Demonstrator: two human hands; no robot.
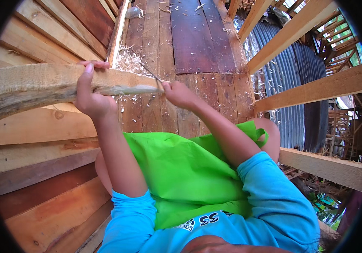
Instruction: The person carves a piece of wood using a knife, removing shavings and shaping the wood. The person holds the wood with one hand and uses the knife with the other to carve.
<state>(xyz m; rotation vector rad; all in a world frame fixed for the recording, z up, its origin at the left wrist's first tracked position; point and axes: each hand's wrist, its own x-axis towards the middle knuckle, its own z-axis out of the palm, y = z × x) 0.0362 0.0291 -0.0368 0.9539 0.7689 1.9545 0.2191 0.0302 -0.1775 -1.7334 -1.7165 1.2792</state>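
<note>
Left hand: my left hand (pixel 95 93), at 10 o'clock, is wrapped around the wooden beam, the thumb lying across its upper face and fingertips showing at its far edge.
Right hand: my right hand (pixel 180 94), just off the middle toward 12 o'clock, is closed in a fist on a thin blade (pixel 150 73); the grip is hidden inside my fingers.
Beam: the wooden beam (pixel 33 80) runs from the rim at 9 to 10 o'clock in to my right fist, rough and grey-streaked along its near edge, paler at the narrow end.
Blade: it points toward 11 o'clock by that narrow end; I cannot tell whether its edge touches the wood.
Shavings: a curled pile of shavings (pixel 127 61) lies at 11 o'clock, with loose bits scattered over the floorboards (pixel 147 111).
Lap: a bright green cloth (pixel 176 164) covers my lap at 6 o'clock.
Left side: planks (pixel 33 124) fill 7 to 11 o'clock.
Right side: corrugated metal (pixel 288 80) shows at 2 o'clock beyond wooden rails (pixel 316 88).
</note>
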